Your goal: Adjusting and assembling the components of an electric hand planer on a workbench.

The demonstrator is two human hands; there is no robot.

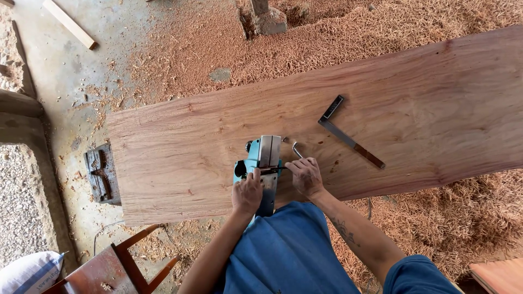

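**A:** Head view, looking straight down. Electric planer (pixel 262 169), teal body, lies upside down with its grey metal sole facing up, near the close edge of a wide reddish wooden board (pixel 305 125) that serves as the surface.

**B:** Hands?

**A:** Left hand (pixel 247 191) is clamped over the rear of the planer body, fingers curled on it. Right hand (pixel 306 177) sits just beside the planer's right flank, fingers pinched together on a thin dark tool (pixel 272 170) that reaches across to the planer's side. Cannot tell what kind of tool; too small.

**B:** Anything close by?

**A:** Small bent metal key (pixel 297 149) lies on the board just beyond the right hand, apart from it. Further right, a try square (pixel 348 136) with a dark stock and wooden-tipped blade lies flat on the board, well apart from both hands.

**B:** Surroundings?

**A:** Thick wood shavings (pixel 348 38) cover the floor beyond the board and also at lower right. Dark metal bracket (pixel 101 174) lies on the concrete floor just off the board's left end. Loose wooden strip (pixel 69 23) at top left. Reddish wooden chair frame (pixel 117 267) at bottom left, white sack (pixel 30 272) beside it. Person wears blue clothing.
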